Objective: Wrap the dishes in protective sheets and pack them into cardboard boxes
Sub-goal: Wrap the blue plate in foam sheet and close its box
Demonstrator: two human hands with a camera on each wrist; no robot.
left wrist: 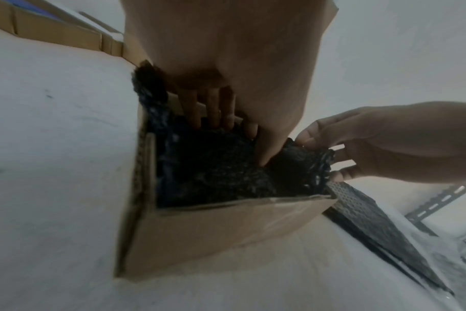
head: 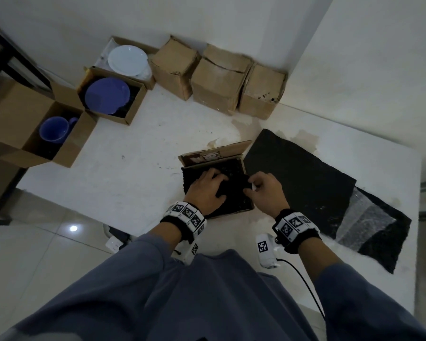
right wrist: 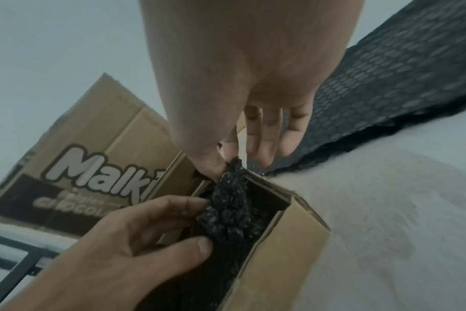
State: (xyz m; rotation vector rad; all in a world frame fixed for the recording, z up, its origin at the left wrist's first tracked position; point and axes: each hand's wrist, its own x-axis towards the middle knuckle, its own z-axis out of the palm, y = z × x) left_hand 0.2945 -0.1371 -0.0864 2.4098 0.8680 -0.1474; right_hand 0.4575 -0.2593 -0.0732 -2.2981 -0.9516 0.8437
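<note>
A small open cardboard box (head: 214, 153) (left wrist: 213, 231) (right wrist: 279, 242) stands on the white table, filled with a bundle in black bubble wrap (head: 231, 193) (left wrist: 221, 168) (right wrist: 232, 206). The dish inside the wrap is hidden. My left hand (head: 209, 185) (left wrist: 213, 117) (right wrist: 146, 231) lies palm down in the box, its spread fingers pressing on the bundle. At the box's right wall, my right hand (head: 261, 190) (left wrist: 359, 143) (right wrist: 226, 164) pinches a raised corner of the wrap between thumb and forefinger.
Black bubble sheets (head: 300, 173) and a clear one (head: 364, 217) lie right of the box. At the far left, open boxes hold a blue mug (head: 54, 130), a blue plate (head: 107, 96) and a white plate (head: 128, 60). Three closed boxes (head: 219, 80) line the wall.
</note>
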